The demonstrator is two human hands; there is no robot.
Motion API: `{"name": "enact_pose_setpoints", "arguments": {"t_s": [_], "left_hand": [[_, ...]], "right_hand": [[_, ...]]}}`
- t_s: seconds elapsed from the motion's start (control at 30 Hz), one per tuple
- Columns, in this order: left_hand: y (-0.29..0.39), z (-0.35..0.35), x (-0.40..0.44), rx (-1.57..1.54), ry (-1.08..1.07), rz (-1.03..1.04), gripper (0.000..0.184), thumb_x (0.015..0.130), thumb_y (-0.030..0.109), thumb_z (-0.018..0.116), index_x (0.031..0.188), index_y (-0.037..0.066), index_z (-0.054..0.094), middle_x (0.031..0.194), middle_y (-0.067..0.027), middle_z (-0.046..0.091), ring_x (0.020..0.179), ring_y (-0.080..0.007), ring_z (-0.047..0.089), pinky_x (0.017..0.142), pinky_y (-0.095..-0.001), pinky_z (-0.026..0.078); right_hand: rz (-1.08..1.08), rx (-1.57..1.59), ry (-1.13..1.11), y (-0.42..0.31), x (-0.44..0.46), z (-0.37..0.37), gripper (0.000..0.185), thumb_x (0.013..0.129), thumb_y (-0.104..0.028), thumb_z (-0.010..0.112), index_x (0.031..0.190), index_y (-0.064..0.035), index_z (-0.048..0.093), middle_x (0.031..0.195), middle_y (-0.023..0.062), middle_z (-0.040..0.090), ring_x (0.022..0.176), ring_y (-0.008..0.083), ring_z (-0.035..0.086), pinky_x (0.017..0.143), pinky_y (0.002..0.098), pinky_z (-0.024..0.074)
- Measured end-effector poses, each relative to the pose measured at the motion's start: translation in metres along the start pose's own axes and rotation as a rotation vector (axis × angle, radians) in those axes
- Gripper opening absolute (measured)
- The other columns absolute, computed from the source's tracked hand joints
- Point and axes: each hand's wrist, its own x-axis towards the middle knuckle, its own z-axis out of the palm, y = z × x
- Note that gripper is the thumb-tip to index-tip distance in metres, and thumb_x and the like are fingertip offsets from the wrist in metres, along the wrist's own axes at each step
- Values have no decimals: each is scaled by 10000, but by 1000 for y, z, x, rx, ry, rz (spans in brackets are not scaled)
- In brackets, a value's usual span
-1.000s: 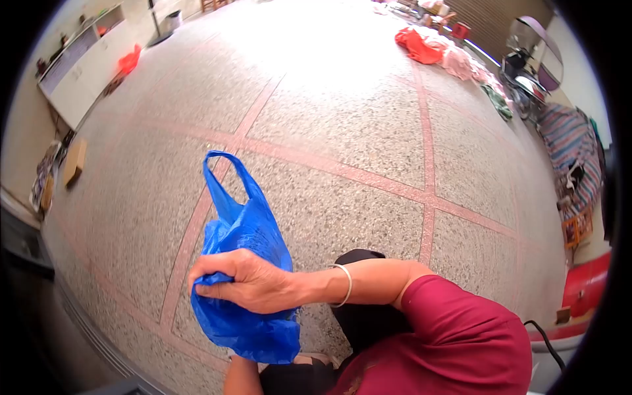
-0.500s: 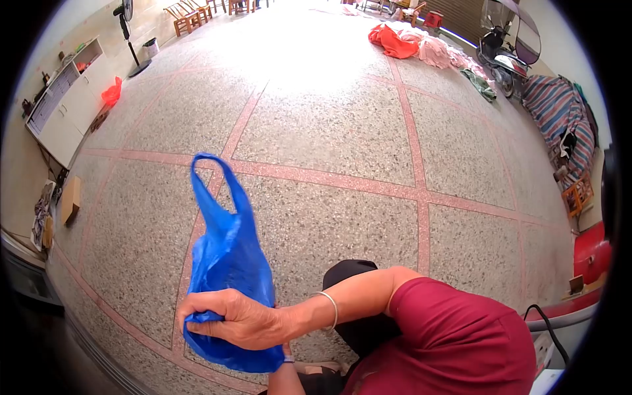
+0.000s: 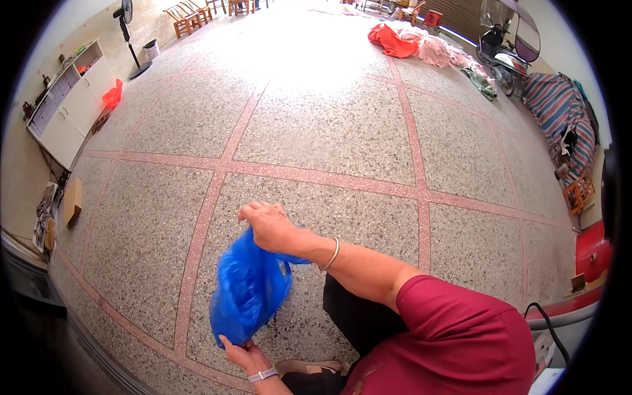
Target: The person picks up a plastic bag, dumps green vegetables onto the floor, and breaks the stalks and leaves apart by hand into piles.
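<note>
A blue plastic bag (image 3: 247, 286) hangs over the speckled floor in front of my knees, bunched and bulging. My right hand (image 3: 268, 224), with a bangle on its wrist, is closed at the bag's top; its curled fingers grip the plastic there. Low at the bag's bottom edge is my left hand (image 3: 245, 353), a pale band round its wrist, its thumb against the plastic and its other fingers partly behind it. A loop of the bag sticks out to the right beneath my right forearm.
White cabinet (image 3: 72, 108), red bag (image 3: 113, 95) and cardboard box (image 3: 73, 202) line the left side. A standing fan (image 3: 133, 49) and wooden chairs (image 3: 187, 18) are farther back. Heaped cloth (image 3: 428, 47), a scooter (image 3: 507, 62) and a striped cover (image 3: 559, 108) stand at right.
My right hand has moved up and right to the bag's top. My left hand has come into view at its bottom. The handles no longer point away; the bag has turned over.
</note>
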Motion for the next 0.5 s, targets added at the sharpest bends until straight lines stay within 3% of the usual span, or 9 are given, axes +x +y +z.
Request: {"name": "enact_pose_setpoints", "arguments": {"t_s": [0.03,0.1,0.17,0.2,0.23,0.3,0.43,0.5], "left_hand": [[4,7,-6,23,44,43,229,975,293,583,942,70,626,740,22,559,573,-93,451,494,-241,337],[5,12,-13,76,-106,102,232,966,269,600,982,39,624,807,-13,591,616,-112,517,532,-246,404],[10,35,-33,153,-107,102,221,963,263,604,971,42,619,826,-21,602,628,-120,538,544,-252,434],[9,35,-34,167,-130,103,237,959,264,611,994,32,580,866,-56,612,660,-157,575,572,-285,475],[5,31,-32,188,-148,102,263,956,265,617,1016,21,541,906,-90,622,693,-194,612,600,-317,516],[2,30,-34,111,-256,39,240,955,242,622,993,28,522,874,-81,609,656,-178,594,568,-298,511],[-9,35,-42,176,-182,54,236,953,245,645,1013,56,516,870,-78,632,631,-166,616,546,-284,532],[-9,34,-44,188,-235,58,288,961,293,637,1026,52,494,840,-77,614,643,-169,637,540,-297,554]], "right_hand": [[26,-156,-34,-3,-3,-5,249,855,-62,601,1102,-32,615,1100,160,635,1051,372,607,882,426,489],[-145,111,-55,-13,-13,1,341,856,-96,590,1191,-35,592,1162,189,589,1133,372,564,920,448,463],[-329,410,-257,-38,-30,6,406,844,-144,635,1232,-36,580,1179,197,580,1145,364,562,905,463,466],[-377,423,-409,-49,-43,9,559,816,-228,707,1307,-33,523,1214,202,562,1151,350,565,891,475,467],[-417,309,-487,-51,-56,20,589,810,-239,720,1319,-31,509,1224,197,559,1154,349,565,890,476,469],[-517,62,-611,-51,-76,42,650,798,-262,747,1341,-26,479,1246,187,555,1158,346,566,889,478,473],[-439,-57,-688,-40,-80,104,320,776,-122,689,1049,-10,566,1013,194,628,993,379,630,802,482,512],[-567,-8,-589,-30,-75,118,208,775,-92,664,956,-10,602,965,197,636,932,389,651,774,465,536]]}}
